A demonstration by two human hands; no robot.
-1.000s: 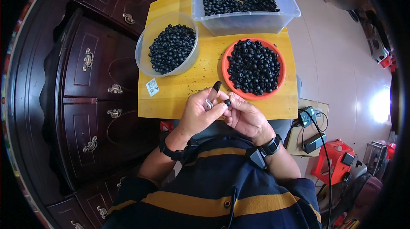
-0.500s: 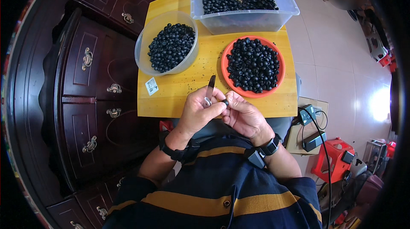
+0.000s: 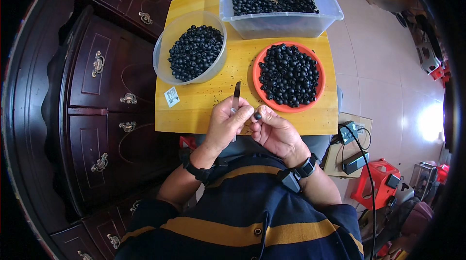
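My left hand [image 3: 226, 120] is closed on a small knife [image 3: 237, 92], its dark blade pointing up past the fingers. Between the thumb and fingers of my right hand [image 3: 279, 131] is a small black round piece [image 3: 257, 116], like a bead or rubber cap. The two hands almost meet at the table's near edge, with the left thumb and fingertips close beside the piece. Just beyond my right hand sits an orange-red round tray [image 3: 323, 88] heaped with similar black pieces [image 3: 289, 75], several showing a hole.
On the yellow wooden table [image 3: 204, 114], a round clear tub [image 3: 160, 61] and a large clear bin [image 3: 286, 24] hold more black pieces. A white label [image 3: 172, 97] lies near the left edge, with dark crumbs scattered about. Dark drawers [image 3: 107, 80] stand left; a red stool [image 3: 376, 185] is right.
My left hand has turned slightly, bringing the knife blade more upright and a little left. The black piece now shows more plainly in my right fingers, the left thumb having drawn back slightly.
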